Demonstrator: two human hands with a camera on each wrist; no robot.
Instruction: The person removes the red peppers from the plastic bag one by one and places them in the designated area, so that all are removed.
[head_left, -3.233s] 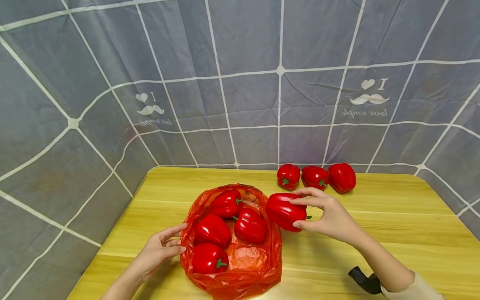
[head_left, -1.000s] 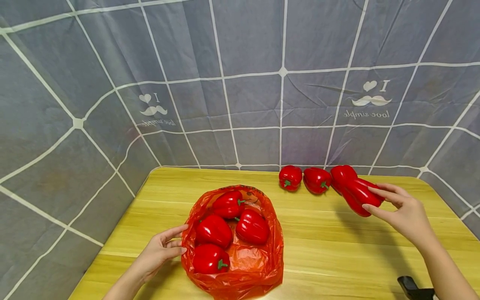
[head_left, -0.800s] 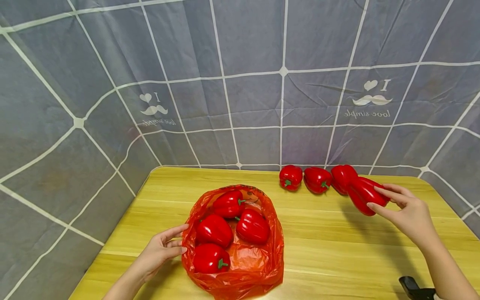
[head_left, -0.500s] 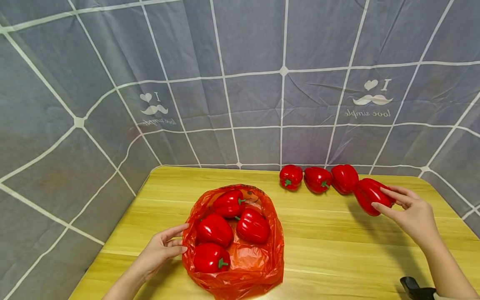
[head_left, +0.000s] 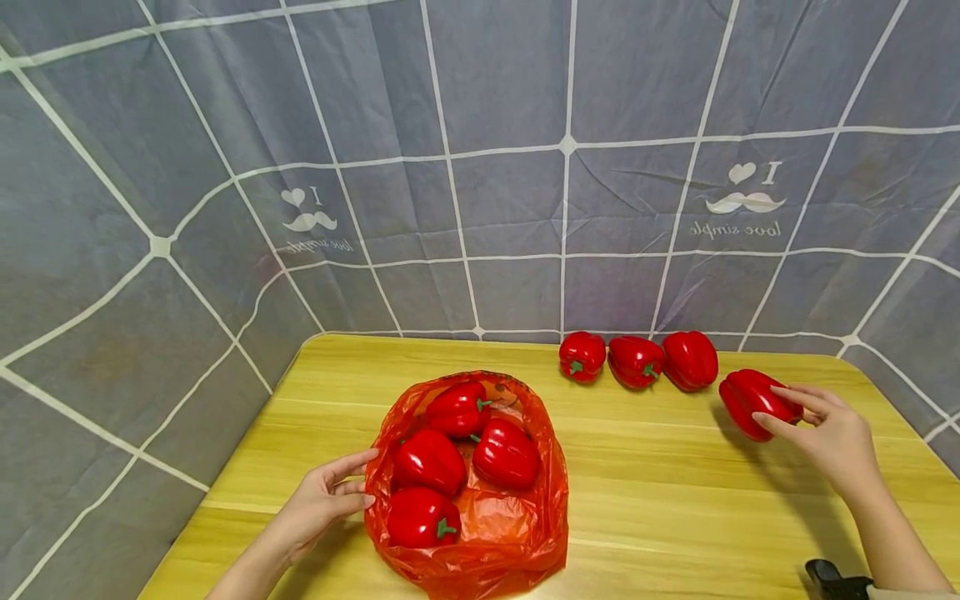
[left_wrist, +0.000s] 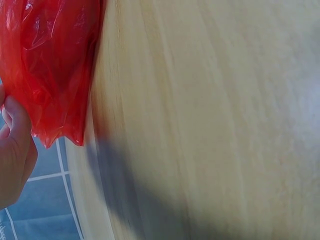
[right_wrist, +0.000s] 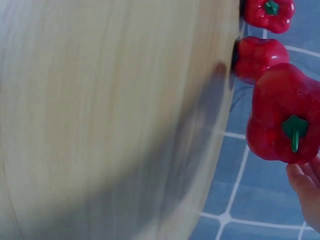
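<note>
My right hand [head_left: 828, 433] grips a red bell pepper [head_left: 752, 402] between thumb and fingers, low over the right side of the table. Its green stem shows in the right wrist view, where the pepper [right_wrist: 280, 110] overlaps another one behind it. My left hand [head_left: 318, 504] holds the left rim of a red plastic bag [head_left: 525, 550], thumb and index finger at the edge. Inside the open-mouthed bag lie several red bell peppers [head_left: 430, 462]. In the left wrist view the left hand [left_wrist: 15, 150] is at the side of the bag [left_wrist: 50, 70].
Three more red bell peppers form a row along the table's back edge: a left one [head_left: 582, 357], a middle one [head_left: 636, 362] and a right one [head_left: 690, 360]. A grey checked cloth [head_left: 510, 208] hangs behind the wooden table [head_left: 660, 517]. A black strap [head_left: 836, 579] sits at the right wrist.
My right hand has carried the bell pepper from beside the bag to the right, past the row's right end, then lower towards the table. The left hand stays at the bag's rim.
</note>
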